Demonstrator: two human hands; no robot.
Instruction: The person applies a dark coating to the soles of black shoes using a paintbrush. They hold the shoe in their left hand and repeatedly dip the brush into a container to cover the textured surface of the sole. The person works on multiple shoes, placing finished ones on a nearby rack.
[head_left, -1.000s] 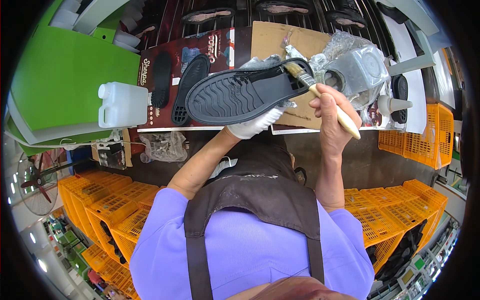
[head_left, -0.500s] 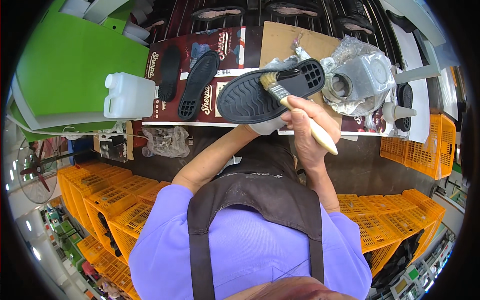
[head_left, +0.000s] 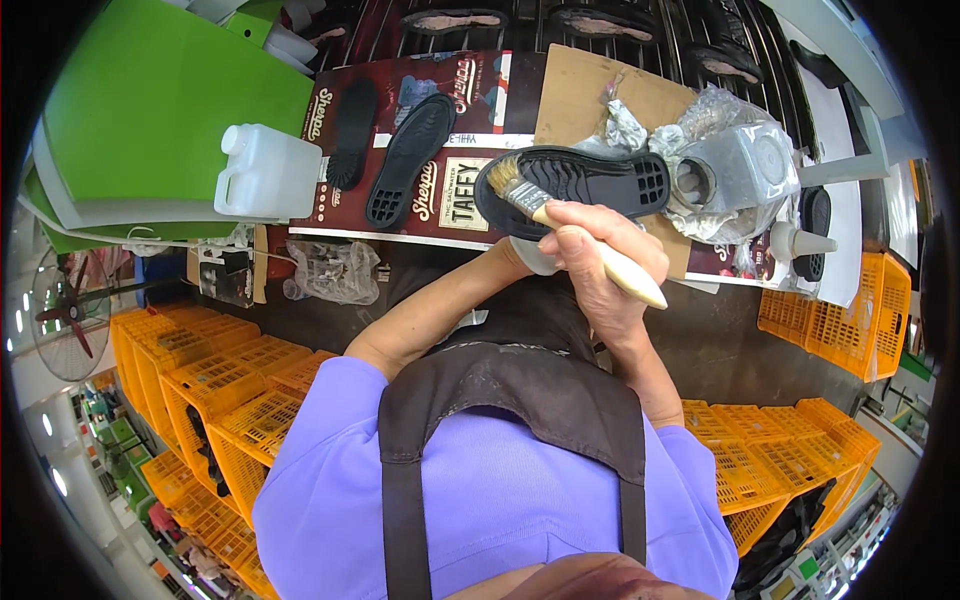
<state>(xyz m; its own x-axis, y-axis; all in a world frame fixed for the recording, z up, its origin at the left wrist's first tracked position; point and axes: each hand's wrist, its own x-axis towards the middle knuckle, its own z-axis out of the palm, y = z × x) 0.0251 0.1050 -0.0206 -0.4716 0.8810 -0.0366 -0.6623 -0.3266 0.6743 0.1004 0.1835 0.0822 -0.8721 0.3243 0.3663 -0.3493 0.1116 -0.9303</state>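
My right hand (head_left: 605, 262) is closed round the pale wooden handle of a flat paintbrush (head_left: 523, 195). Its bristles touch the left end of a black shoe sole (head_left: 590, 183), inside the raised rim. Under that sole is my left hand (head_left: 536, 256), with a whitish glove showing; the sole hides its fingers, though it bears the sole up over the table's near edge. Two more black soles, one ridged (head_left: 410, 160) and a darker one (head_left: 351, 133), lie to the left on printed cardboard (head_left: 330, 210).
A white plastic jug (head_left: 268, 172) stands at left by a green box (head_left: 150, 110). To the right, a clear container (head_left: 745, 168) lies tilted in crumpled plastic, near a nozzle bottle (head_left: 795, 242). Black soles rest on a rack (head_left: 530, 40) behind. Orange crates (head_left: 790, 450) stand around me.
The brush tip has gone from the sole's middle to its left end. The sole sits further right and looks tilted more away from view; both hands still hold their things.
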